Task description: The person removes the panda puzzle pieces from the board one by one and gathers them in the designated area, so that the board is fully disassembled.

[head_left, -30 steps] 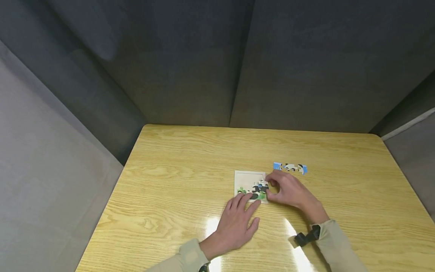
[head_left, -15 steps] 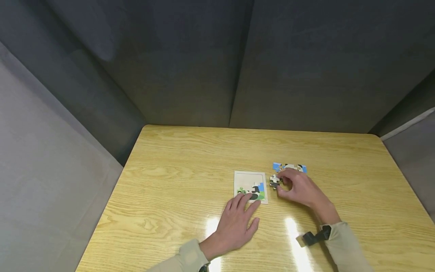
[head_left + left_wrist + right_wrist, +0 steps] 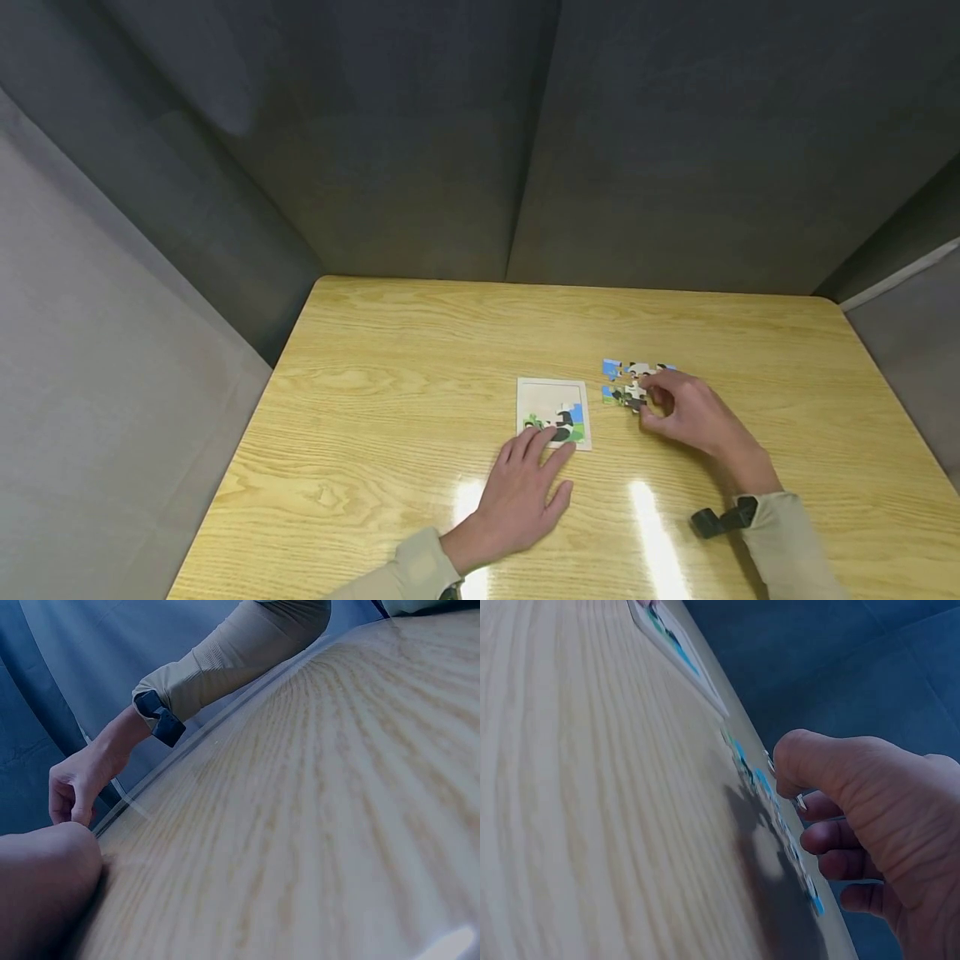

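In the head view my right hand (image 3: 686, 412) pinches a black-and-white jigsaw piece (image 3: 637, 397) between thumb and fingers. It is over the loose jigsaw pieces (image 3: 612, 368) right of the tray, and in the right wrist view its shadow falls beside them. A pale edge of the held piece (image 3: 801, 802) shows at the fingertips there. My left hand (image 3: 521, 492) lies with its fingers spread, the fingertips on the lower edge of the white puzzle tray (image 3: 551, 381). Joined pieces with green, black, white and blue (image 3: 574, 414) fill the tray's lower right, partly hidden by those fingers.
A blue-and-green piece (image 3: 607, 395) lies left of the held one, below the upper row of loose pieces. The wooden table (image 3: 390, 375) ends at dark curtains (image 3: 420, 167) behind. A black wrist strap device (image 3: 722, 517) juts from the right sleeve.
My right hand has lifted the black-and-white piece from the tray's right side and carried it rightward to the loose pieces. The left hand has stayed in place.
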### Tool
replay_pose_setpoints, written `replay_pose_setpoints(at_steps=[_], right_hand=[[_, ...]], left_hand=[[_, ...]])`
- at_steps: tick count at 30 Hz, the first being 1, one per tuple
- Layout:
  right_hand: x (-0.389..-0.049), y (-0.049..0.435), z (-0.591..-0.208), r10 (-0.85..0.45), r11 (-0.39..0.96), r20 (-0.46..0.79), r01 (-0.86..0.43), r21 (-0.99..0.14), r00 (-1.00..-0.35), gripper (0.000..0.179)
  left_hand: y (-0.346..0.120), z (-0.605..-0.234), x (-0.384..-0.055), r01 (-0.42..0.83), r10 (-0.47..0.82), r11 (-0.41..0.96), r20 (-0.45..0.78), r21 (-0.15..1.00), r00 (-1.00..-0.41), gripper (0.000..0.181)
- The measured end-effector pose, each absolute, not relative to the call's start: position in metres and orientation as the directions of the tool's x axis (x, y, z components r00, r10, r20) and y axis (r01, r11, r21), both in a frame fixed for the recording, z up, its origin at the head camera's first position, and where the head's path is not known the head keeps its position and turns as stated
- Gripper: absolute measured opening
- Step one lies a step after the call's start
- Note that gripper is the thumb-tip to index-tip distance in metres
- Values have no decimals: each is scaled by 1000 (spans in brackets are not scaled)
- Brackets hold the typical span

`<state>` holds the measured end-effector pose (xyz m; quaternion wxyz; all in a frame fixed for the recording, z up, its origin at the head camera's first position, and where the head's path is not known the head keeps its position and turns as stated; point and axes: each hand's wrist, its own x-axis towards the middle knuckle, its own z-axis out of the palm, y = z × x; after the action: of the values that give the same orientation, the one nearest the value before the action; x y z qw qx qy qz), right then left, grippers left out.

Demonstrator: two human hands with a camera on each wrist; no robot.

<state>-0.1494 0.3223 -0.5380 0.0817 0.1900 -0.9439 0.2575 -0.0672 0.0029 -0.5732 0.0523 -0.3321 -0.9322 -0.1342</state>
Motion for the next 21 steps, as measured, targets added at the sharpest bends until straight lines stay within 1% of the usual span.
replay_pose_setpoints(at_steps=[8,21], right_hand=[[-150,330,-545,-316,818,239,-391,-422,-918,27],[-151,334,-549,-302,831,224,-371,-415,-927,28]], left_hand=[[2,-574,-67,639,608,739,197,214,-769,49],[2,-574,-68,643,611,738,201,206,-765,49]])
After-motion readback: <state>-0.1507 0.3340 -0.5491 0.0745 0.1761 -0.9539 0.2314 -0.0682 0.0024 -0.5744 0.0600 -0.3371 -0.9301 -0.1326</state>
